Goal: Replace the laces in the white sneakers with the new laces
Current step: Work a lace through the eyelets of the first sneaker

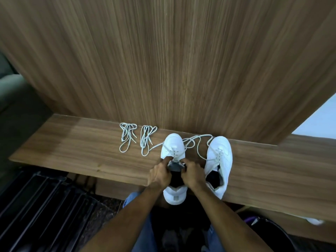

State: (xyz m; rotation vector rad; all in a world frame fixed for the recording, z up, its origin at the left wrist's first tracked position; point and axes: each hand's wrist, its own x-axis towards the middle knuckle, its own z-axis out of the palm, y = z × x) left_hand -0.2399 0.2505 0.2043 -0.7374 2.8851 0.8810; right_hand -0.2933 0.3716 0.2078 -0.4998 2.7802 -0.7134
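Two white sneakers stand toe-away on a wooden shelf. My left hand (160,174) and my right hand (192,174) both grip the left sneaker (172,144) around its tongue and upper eyelets, fingers curled into the opening. Its loosened lace (195,140) trails off to both sides across the shelf. The right sneaker (221,157) stands beside it, untouched, its lace slack. Two bundled new laces, one bundle (127,137) and another (147,140), lie to the left of the shoes.
The wooden shelf (81,148) is narrow and backed by an upright wood panel (172,60). The left sneaker's heel overhangs the front edge. Black slatted furniture (45,206) sits lower left, a dark round bin (272,233) lower right.
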